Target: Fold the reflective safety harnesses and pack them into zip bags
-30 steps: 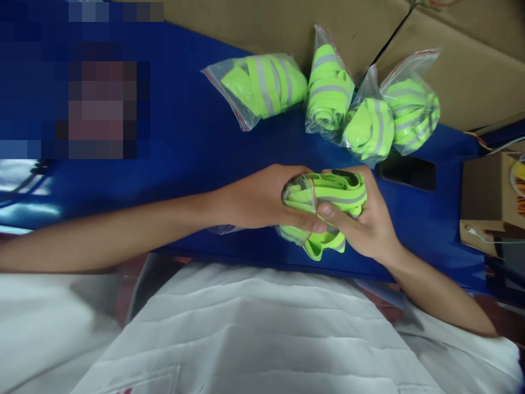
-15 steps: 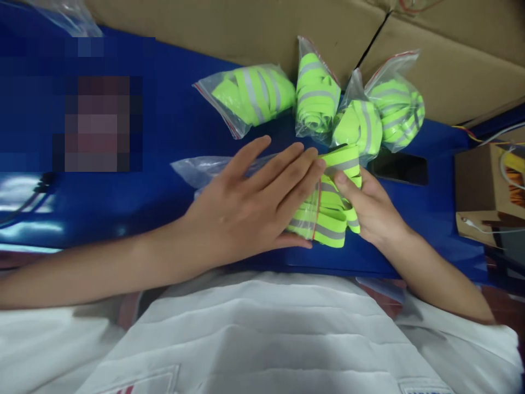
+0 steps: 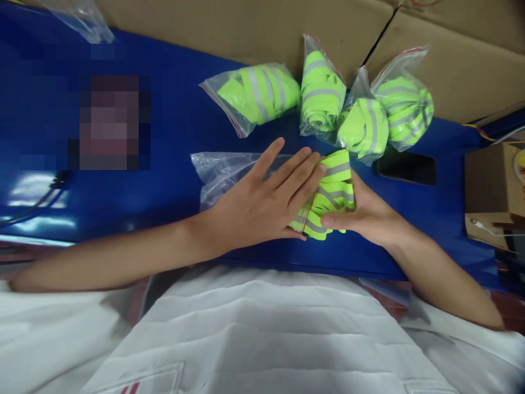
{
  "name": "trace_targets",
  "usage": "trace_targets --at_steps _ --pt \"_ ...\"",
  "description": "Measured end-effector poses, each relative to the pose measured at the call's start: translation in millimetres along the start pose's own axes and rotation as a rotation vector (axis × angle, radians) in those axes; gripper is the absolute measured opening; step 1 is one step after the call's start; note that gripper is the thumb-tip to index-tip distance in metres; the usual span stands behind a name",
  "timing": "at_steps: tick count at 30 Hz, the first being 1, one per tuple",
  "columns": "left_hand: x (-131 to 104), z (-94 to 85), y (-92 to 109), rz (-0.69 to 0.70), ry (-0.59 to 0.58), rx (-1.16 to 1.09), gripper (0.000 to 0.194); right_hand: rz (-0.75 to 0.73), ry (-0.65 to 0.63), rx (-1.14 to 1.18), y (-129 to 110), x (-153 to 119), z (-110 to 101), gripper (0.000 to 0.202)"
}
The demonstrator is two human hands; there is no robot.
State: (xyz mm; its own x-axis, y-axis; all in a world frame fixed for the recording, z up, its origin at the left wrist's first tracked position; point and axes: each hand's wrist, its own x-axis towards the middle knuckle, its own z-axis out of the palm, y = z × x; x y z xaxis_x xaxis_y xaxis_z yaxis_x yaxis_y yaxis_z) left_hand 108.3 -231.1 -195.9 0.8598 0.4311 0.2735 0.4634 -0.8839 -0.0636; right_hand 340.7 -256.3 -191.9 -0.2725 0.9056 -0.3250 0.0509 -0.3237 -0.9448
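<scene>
A bundle of folded neon-yellow reflective strap (image 3: pixel 334 189) with grey stripes lies partly inside a clear zip bag (image 3: pixel 219 172). My left hand (image 3: pixel 260 205) is laid over the bag near its red-edged mouth, fingers stretched across it and the thumb at its near edge, holding it. From the right, my right hand (image 3: pixel 369 216) grips the end of the bundle that sticks out of the bag, thumb on the near side. My left hand hides much of the bag and the strap's inner end.
Behind my hands, several zip bags of the same strap (image 3: pixel 258 93) lie along cardboard boxes (image 3: pixel 246 30). A dark phone (image 3: pixel 406 167) rests on the blue table (image 3: pixel 172 120). An open carton (image 3: pixel 486 175) stands right; a black cable (image 3: pixel 36 202) and another clear bag (image 3: pixel 82 19) are left.
The strap bundle has gone further left into the bag and sticks out less. My right thumb has shifted from the bundle's upper part down to its near edge.
</scene>
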Motion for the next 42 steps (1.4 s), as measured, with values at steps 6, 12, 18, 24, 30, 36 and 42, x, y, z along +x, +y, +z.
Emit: trace_targets --at_steps 6,12,18,24,30,36,42 --pt "-2.8 0.7 -3.6 -0.002 0.031 -0.014 0.076 0.051 0.034 0.191 -3.3 -1.5 7.1 0.067" --pt "-3.2 5.0 -2.4 -0.029 0.097 -0.02 0.059 0.032 0.101 0.24 -2.0 1.1 11.5 0.06" --pt "0.1 14.8 6.1 -0.077 0.083 -0.061 0.057 0.013 0.155 0.211 5.2 8.1 20.4 0.06" --pt "1.4 -0.9 3.5 -0.149 0.052 -0.114 0.06 -0.124 0.11 0.057 10.1 10.0 24.7 0.065" --pt "-4.7 -12.4 -7.8 -0.105 0.055 -0.157 0.063 -0.413 0.125 -0.404 7.3 0.3 2.7 0.078" --pt "-6.5 -7.4 -8.0 -0.068 0.105 -0.255 0.072 -0.816 0.054 -0.757 -2.1 -10.9 1.7 0.085" --pt "-3.7 -10.8 -9.3 -0.127 0.061 -0.479 0.075 -0.968 0.07 -0.979 3.6 -12.0 2.2 0.04"
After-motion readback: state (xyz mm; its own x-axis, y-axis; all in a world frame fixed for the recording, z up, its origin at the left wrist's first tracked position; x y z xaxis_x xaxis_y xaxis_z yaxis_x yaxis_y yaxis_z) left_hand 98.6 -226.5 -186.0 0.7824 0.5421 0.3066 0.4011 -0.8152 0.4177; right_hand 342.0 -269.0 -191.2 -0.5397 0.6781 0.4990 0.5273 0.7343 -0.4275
